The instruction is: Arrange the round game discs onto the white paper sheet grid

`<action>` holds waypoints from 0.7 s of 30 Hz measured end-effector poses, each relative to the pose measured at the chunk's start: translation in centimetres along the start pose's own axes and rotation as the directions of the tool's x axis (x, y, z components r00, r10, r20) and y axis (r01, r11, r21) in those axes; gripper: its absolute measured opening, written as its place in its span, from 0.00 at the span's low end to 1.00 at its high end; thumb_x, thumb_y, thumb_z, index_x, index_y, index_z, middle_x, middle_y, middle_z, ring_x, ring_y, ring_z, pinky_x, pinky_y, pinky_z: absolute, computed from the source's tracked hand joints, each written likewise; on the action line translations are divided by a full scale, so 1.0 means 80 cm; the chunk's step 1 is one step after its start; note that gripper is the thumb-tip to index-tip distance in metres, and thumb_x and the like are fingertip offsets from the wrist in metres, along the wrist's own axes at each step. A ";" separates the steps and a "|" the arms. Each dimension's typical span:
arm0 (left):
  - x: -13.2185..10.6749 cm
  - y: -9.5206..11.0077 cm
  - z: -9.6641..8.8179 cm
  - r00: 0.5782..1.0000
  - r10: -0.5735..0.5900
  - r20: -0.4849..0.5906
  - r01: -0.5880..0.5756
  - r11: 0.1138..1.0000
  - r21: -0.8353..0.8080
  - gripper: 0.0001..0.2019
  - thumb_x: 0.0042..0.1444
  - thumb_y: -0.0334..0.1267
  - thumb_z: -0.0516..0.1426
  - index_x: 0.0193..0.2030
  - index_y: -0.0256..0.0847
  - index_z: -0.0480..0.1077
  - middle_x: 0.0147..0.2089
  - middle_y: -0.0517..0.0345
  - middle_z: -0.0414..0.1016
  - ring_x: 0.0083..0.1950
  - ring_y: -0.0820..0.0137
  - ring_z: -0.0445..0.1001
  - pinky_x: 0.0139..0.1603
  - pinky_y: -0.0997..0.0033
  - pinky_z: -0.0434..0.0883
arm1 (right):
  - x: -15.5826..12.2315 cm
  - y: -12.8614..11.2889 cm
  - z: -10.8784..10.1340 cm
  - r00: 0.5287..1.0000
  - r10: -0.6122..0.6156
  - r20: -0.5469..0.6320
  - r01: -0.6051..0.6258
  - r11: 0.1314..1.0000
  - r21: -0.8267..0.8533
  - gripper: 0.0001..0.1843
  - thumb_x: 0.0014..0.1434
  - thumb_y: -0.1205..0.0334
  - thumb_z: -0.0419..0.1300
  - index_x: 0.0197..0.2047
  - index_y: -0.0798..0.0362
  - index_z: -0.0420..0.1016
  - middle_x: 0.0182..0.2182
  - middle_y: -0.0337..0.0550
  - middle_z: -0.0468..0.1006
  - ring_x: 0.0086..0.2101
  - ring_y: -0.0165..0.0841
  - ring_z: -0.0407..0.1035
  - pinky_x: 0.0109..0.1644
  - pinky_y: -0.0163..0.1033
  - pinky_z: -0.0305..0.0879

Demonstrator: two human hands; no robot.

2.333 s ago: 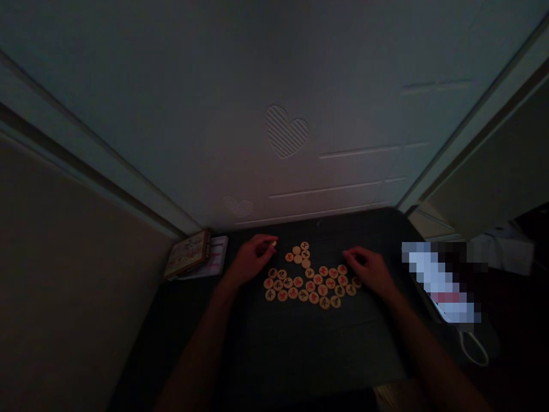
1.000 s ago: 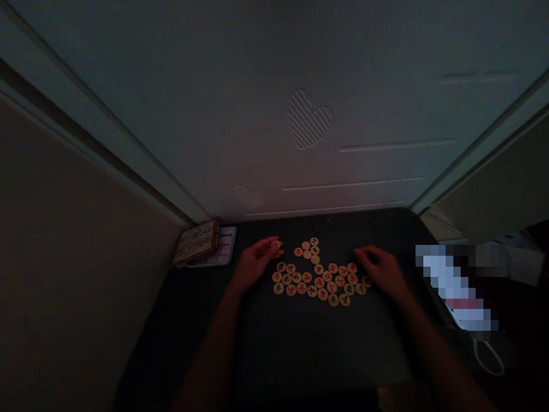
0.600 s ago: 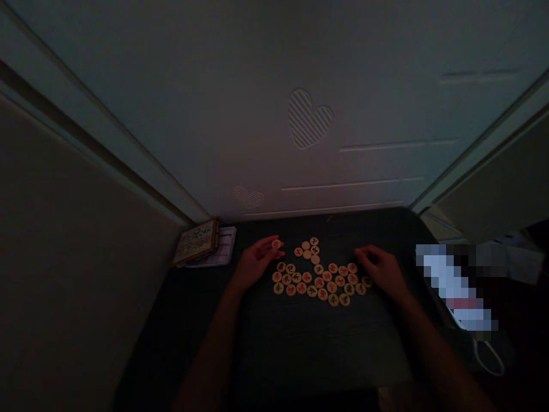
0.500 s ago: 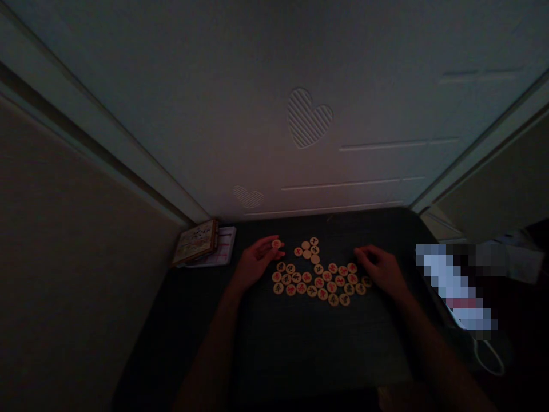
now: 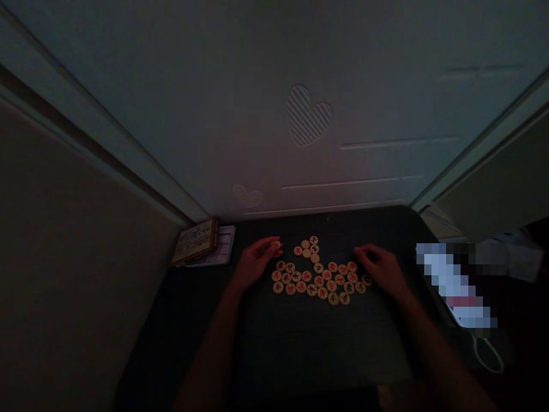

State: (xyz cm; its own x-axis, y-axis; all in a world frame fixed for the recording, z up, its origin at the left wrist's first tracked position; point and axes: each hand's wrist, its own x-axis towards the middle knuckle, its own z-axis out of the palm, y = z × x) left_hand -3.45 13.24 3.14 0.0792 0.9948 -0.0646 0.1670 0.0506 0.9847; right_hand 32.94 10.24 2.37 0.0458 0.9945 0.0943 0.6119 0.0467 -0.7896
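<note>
My left hand is closed in a pinch on a Chinese chess piece, left of the small cluster and above the table. Thumb and fingers cover much of this round wooden disc. My right hand rests at the right end of the pieces, fingers curled and tips together; whatever they may hold is hidden. Between the hands lie many Chinese chess pieces, marked with red or black characters. Behind them sits a smaller cluster, where a blank-faced piece and others like it lie beside marked ones.
The dark table meets a pale panel with heart reliefs at the back. A decorated box lies on a white-and-pink item at the left. At the right are a blurred-out bright object and a white cord loop.
The piece in my left hand has turned, so its red-marked face no longer shows and my thumb covers more of it. My right hand and the lying pieces stay in place.
</note>
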 end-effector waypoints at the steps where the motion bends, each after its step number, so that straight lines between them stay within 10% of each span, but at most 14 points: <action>1: 0.000 0.000 0.000 1.000 0.000 -0.001 0.000 1.000 0.007 0.26 0.59 0.58 0.62 0.56 0.41 0.75 0.49 0.48 0.84 0.46 0.60 0.84 0.54 0.54 0.79 | 0.000 0.001 0.000 1.000 0.003 -0.002 -0.003 1.000 0.003 0.22 0.64 0.40 0.58 0.38 0.49 0.82 0.31 0.43 0.84 0.30 0.39 0.77 0.32 0.39 0.69; 21: -0.010 0.003 0.022 0.995 0.102 0.022 -0.104 0.960 0.259 0.13 0.55 0.50 0.67 0.40 0.44 0.77 0.42 0.57 0.84 0.44 0.63 0.83 0.48 0.62 0.80 | 0.001 0.004 0.002 1.000 -0.022 -0.004 0.022 1.000 0.004 0.21 0.64 0.41 0.58 0.38 0.50 0.82 0.30 0.42 0.83 0.29 0.37 0.75 0.31 0.38 0.68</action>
State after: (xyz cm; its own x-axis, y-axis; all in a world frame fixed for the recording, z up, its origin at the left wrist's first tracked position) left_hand -1.76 12.30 3.16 0.1170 0.9926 0.0326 0.4067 -0.0778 0.9102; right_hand 32.99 10.31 2.06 0.0350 0.9928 0.1142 0.6098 0.0693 -0.7895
